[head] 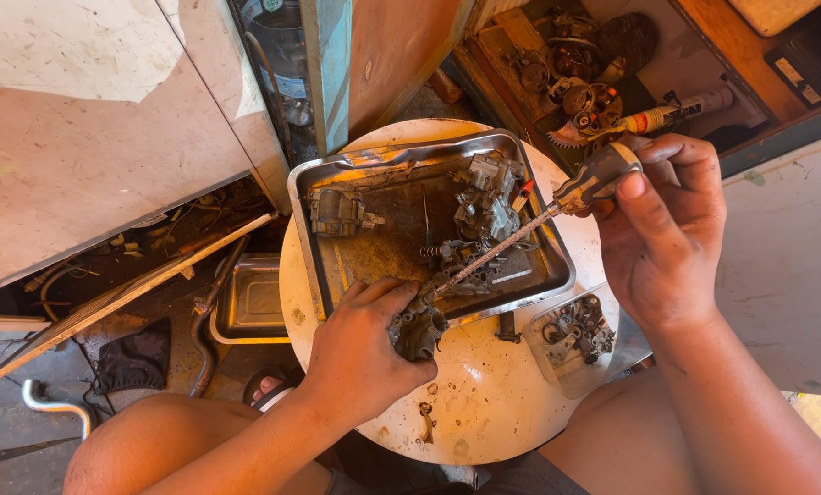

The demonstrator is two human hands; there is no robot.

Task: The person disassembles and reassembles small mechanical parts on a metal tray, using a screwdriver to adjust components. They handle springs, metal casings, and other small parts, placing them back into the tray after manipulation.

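Observation:
My left hand point(360, 353) grips a small grimy metal engine part point(419, 328) at the near rim of a dirty steel tray point(328, 266). My right hand point(662, 229) holds a screwdriver point(557, 206) by its dark handle. Its long shaft slants down-left and its tip meets the part in my left hand. Inside the tray lie a carburettor body point(488, 202), a smaller grey metal block point(337, 213) and a spring point(431, 250). The tray rests on a round white stool top point(484, 403).
A clear plastic box of small metal parts point(571, 335) sits on the stool top at the right. An open wooden box point(594, 82) behind holds gears, parts and a tube. A second steel tray point(250, 302) lies on the floor at left, beside cables and a plank.

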